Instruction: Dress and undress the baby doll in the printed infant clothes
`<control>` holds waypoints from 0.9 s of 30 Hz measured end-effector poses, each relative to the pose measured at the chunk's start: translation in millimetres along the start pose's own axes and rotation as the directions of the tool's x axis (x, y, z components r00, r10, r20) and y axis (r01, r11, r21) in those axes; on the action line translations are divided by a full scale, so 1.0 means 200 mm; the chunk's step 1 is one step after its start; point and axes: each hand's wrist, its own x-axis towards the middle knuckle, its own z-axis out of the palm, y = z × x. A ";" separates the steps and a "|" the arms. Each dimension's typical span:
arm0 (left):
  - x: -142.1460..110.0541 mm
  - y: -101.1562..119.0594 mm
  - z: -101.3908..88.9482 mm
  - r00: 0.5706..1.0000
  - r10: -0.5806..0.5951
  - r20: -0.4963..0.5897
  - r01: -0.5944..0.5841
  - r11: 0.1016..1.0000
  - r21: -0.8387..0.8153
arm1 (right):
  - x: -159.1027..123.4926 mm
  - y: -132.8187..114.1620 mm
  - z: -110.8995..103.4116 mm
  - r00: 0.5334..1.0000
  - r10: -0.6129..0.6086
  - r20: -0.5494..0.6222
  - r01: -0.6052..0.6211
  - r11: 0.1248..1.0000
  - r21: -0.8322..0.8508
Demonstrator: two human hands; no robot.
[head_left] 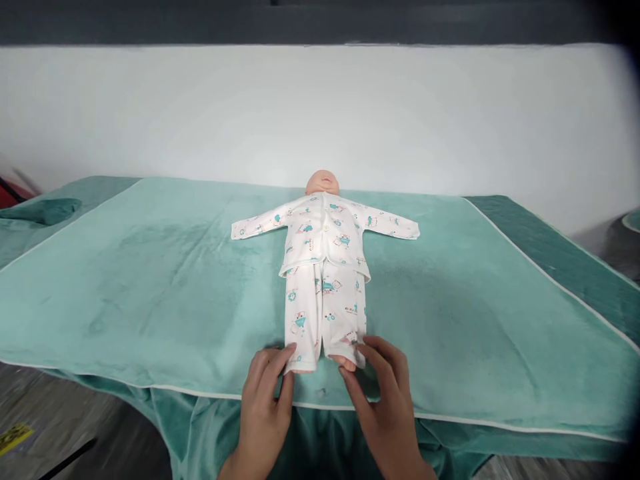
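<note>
Your doll point(323, 181) lies face up at the middle of the cloth-covered counter point(475, 320), head at the far edge, feet toward you and arms spread out to the left and right. It wears a white jacket point(320, 230), with a button at the front, and matching trousers point(305, 313), both printed with small teal and red figures. On the right trouser leg you have tiny dark lettering among the prints, too small to read; no brand can be made out.

Your left hand point(265, 393) pinches the outer edge of the left cuff between thumb and forefinger. Your right hand point(387, 400) is at the right cuff, its fingers curved around the outer side and the thumb beside the toes that show below the hem; you cannot tell from here whether they grip cloth or only touch it.

On the floor point(55, 400) at your near left, a yellow label point(15, 438) carries dark marks that cannot be read. At the far side, a white wall point(320, 107) stands behind the counter.
</note>
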 end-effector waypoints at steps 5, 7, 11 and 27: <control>0.00 0.04 0.01 0.997 0.045 -0.056 -0.044 0.999 0.016 | 0.05 0.03 -0.03 0.996 -0.018 0.082 0.013 0.998 0.061; 0.03 0.05 0.01 0.996 0.078 -0.046 -0.077 0.997 0.031 | 0.09 0.03 -0.03 0.997 -0.040 0.073 0.033 0.995 0.090; 0.11 0.07 0.02 0.989 0.145 -0.029 -0.145 0.989 0.012 | 0.14 0.04 -0.07 0.997 -0.079 0.024 0.077 0.995 0.070; 0.11 0.09 -0.06 0.979 0.198 -0.056 -0.201 0.978 -0.051 | 0.07 -0.01 -0.19 0.973 -0.210 -0.093 0.217 0.974 0.063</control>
